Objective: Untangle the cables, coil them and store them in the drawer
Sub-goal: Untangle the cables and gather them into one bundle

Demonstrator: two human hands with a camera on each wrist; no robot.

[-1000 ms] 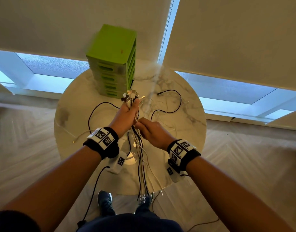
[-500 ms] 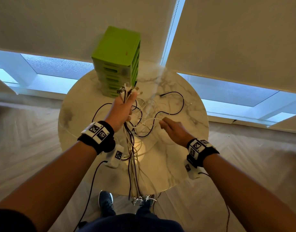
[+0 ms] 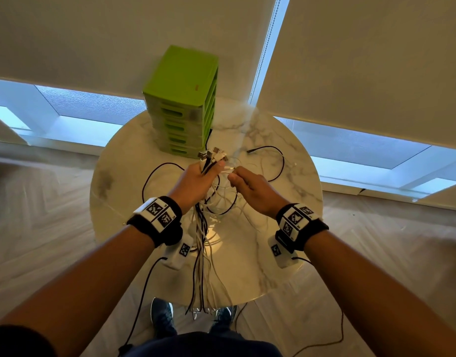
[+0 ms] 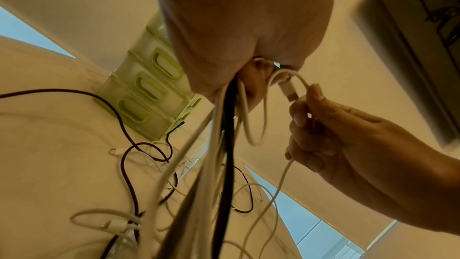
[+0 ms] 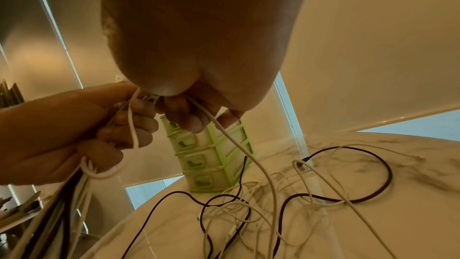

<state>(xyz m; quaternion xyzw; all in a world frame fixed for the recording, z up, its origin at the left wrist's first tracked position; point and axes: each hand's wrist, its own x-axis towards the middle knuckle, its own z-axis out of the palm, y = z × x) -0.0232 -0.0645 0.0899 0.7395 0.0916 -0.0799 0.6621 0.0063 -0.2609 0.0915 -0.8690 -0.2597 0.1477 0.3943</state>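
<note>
1. The left hand (image 3: 196,180) has its grip clenched round a bundle of cables (image 3: 201,243), white and black; their plug ends (image 3: 213,153) stick up above the fist, and the long strands hang down below it, past the near edge of the desk (image 3: 123,161) toward the floor.
2. The right hand (image 3: 252,188) sits just beside the left grip, on its right; thumb and fingertips pinch a white cable (image 4: 278,184); in the left wrist view its plug (image 4: 288,91) stands up above the pinch, and the cord loops over to the left fist.
3. From the right grip the same white cable (image 5: 248,155) trails down to the desk and joins the loose cables there.
4. Loose cables (image 3: 270,163) lie tangled on the desk beneath and beyond both grips; a black one curves out to the right of the right hand; thin white ones cross it.
5. The green drawer unit (image 3: 181,104) stands upright on the desk beyond the left grip, near the far edge; its drawers look closed.
</note>
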